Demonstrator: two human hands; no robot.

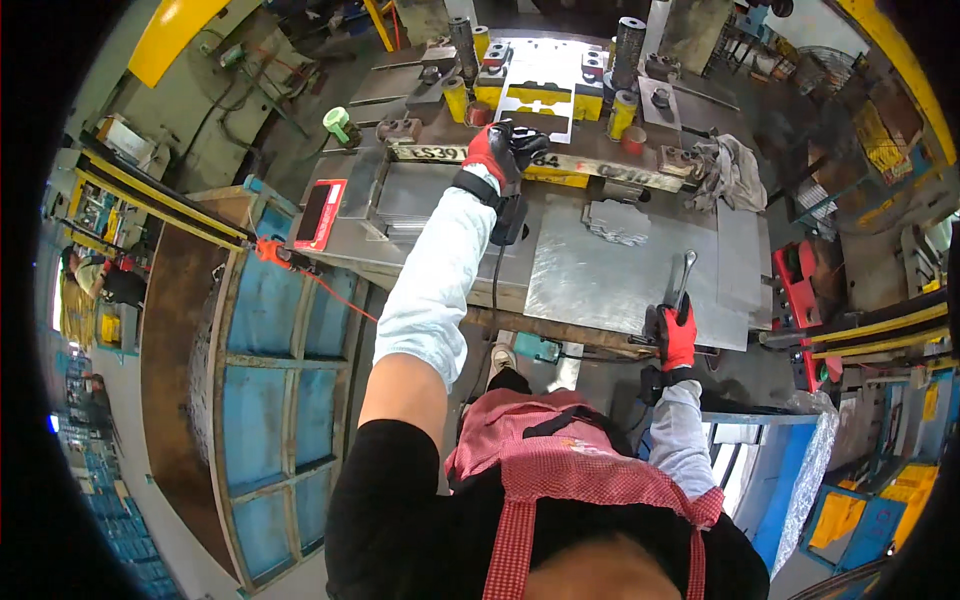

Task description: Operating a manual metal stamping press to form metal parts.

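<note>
My left hand (pixel 507 150), in a red and black glove, reaches to the front of the press die. Its fingers are curled at the near left corner of a bright metal sheet (pixel 541 62) lying on the die; what they hold, if anything, is hidden. Closed around the handle of a wrench (pixel 685 276) is my right hand (pixel 675 335), gloved the same way, at the near right edge of the bench. The wrench's head points away from me. Between the hands, a small stack of cut metal pieces (pixel 616 222) rests on a flat metal plate (pixel 580 280).
Stacked sheets (pixel 412 198) and a red-and-white card (pixel 321 214) lie to the left. A grey rag (pixel 733 170) hangs at the right of the die. Dark guide posts (pixel 628 52) rise behind. A green-capped bottle (pixel 340 124) stands far left; a blue-framed rack (pixel 265 390) is nearer.
</note>
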